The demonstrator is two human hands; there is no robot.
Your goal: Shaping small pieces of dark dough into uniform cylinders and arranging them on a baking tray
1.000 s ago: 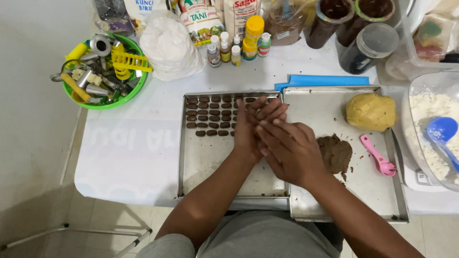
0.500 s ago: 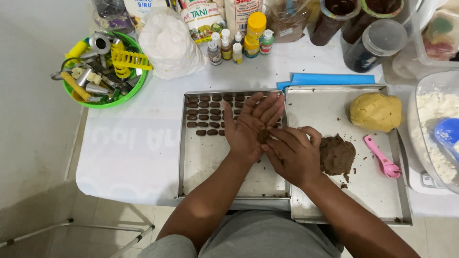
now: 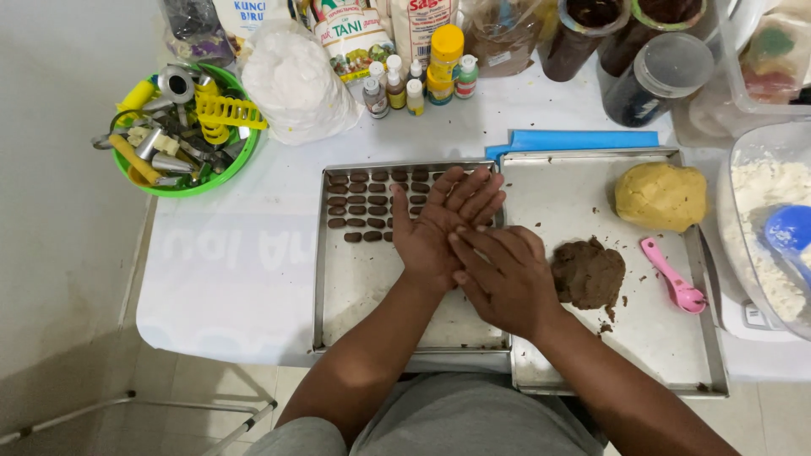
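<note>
- Head view: the left hand (image 3: 435, 228) lies palm up with fingers stretched flat, pointing to the far right, over the right part of the left baking tray (image 3: 338, 312).
- The right hand (image 3: 505, 274) lies palm down across the left palm, fingers flat and pointing left; both are open and pressed together. Whatever sits between the palms is hidden, so I cannot tell what they hold.
- Both forearms come in from the near edge and meet above the seam where the two trays touch.
- The left baking tray carries rows of small brown dough pieces (image 3: 363, 207) in its far part; each piece is an oblong with its long axis running left to right. The near part of the tray is bare metal.
- The right baking tray (image 3: 642, 338) holds a lump of brown dough (image 3: 589, 273) just right of the right hand, a pink scoop (image 3: 673, 276) lying near it with its bowl towards the near right, and a ball of yellow dough (image 3: 661, 195) at the far right.
- On the counter (image 3: 228, 262), far left, a green bowl (image 3: 182, 127) is filled with cutters and metal tools.
- At the right edge, a clear tub (image 3: 764, 228) holds white flour and a blue scoop (image 3: 790, 230).
- Small colouring bottles (image 3: 418, 84) stand beyond the trays.
</note>
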